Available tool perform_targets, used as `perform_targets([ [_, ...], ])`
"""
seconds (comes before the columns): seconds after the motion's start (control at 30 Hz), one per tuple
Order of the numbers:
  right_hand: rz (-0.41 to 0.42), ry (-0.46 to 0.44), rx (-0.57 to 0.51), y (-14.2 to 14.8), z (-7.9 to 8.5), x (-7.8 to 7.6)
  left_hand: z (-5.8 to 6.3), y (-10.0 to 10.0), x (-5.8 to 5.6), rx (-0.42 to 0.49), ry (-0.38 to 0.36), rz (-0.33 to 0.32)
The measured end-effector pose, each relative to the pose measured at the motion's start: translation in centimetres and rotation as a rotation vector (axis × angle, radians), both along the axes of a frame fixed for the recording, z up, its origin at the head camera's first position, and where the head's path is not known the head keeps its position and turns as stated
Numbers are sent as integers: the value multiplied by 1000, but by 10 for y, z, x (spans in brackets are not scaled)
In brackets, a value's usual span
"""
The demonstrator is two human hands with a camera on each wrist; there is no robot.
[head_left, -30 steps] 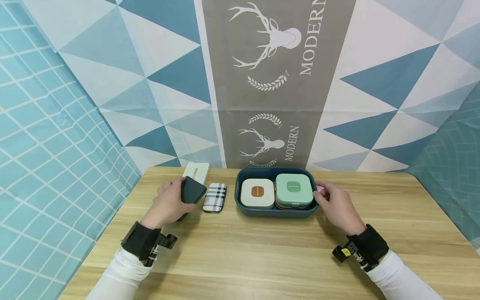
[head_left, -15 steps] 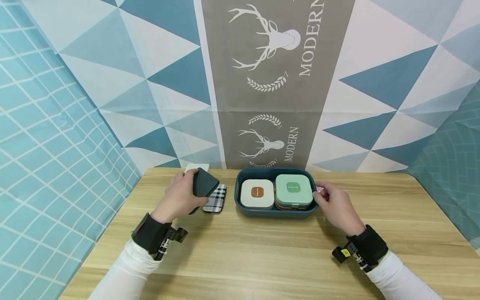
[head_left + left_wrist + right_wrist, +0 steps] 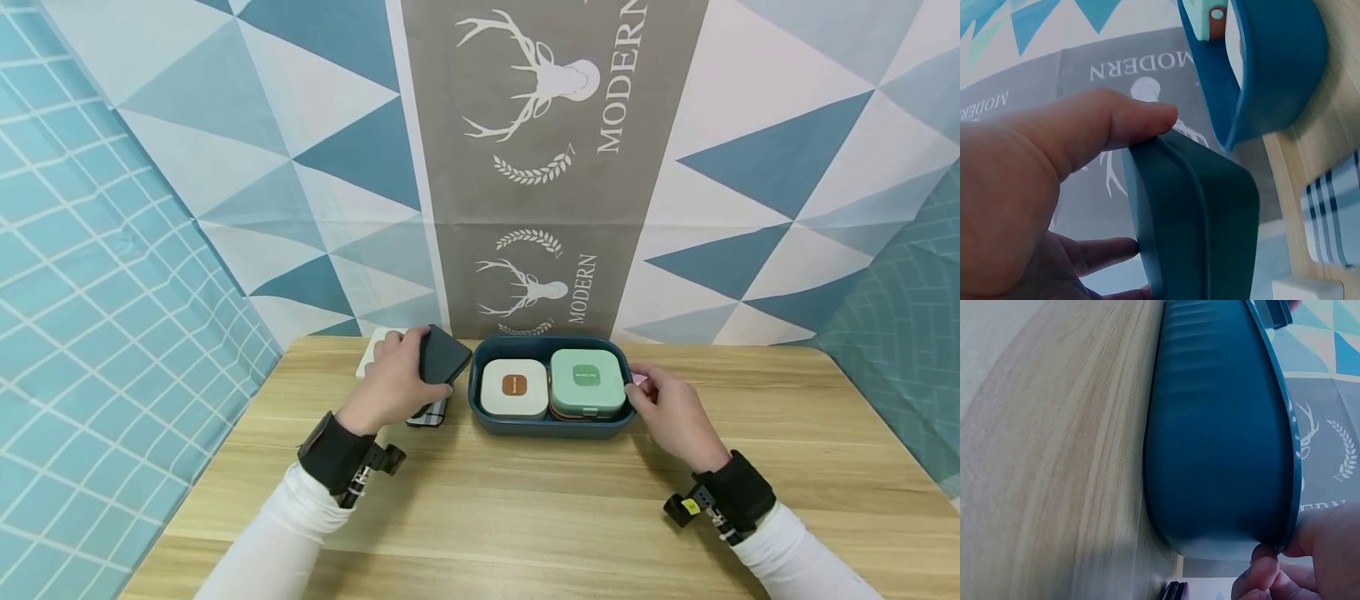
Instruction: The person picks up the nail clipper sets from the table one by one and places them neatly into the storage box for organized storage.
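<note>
Your left hand (image 3: 396, 379) pinches the dark case (image 3: 444, 358) near mid-frame, just left of the tray (image 3: 551, 428), whose right end your right hand (image 3: 673, 414) pinches; carried too low, the case could catch the tray's left edge and slip free.

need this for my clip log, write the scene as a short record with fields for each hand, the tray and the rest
left hand: grips dark case above table
right hand: pinches blue tray at its right end
tray contents: white box on the left, green box on the right
plaid case: on table, mostly hidden in head view
slim white box: on table, partly behind left hand
pink item: by right hand, mostly hidden
</note>
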State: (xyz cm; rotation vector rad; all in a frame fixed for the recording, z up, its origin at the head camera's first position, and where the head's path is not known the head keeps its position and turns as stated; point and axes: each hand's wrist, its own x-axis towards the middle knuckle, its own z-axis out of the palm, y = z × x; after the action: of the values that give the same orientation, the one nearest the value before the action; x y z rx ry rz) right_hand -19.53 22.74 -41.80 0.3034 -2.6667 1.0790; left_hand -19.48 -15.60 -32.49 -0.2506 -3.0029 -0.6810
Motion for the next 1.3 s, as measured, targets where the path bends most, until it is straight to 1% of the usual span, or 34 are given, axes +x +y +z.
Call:
perform_targets([
  [0.23,-5,-5,-2,0,0,-1,0,18,-3,9,5,-26],
  [0.47,-2,6,-1,0,-1,-1,-1,34,-5,35,0,-28],
  [0.6,-5,10,2,0,-2,-1,-1,42,-7,29,22,-31],
  [0.77,-4,10,-1,0,-1,-1,-4,51,-12,-8,56,-38],
  [0.87,-4,9,-2,0,-1,-1,-6,56,-14,-2,51,-41],
  [1.07,-5,7,-2,-1,0,0,-9,65,-16,49,30,-41],
  [1.3,0,14,-7,-1,1,1,-12,75,-19,52,34,-32],
])
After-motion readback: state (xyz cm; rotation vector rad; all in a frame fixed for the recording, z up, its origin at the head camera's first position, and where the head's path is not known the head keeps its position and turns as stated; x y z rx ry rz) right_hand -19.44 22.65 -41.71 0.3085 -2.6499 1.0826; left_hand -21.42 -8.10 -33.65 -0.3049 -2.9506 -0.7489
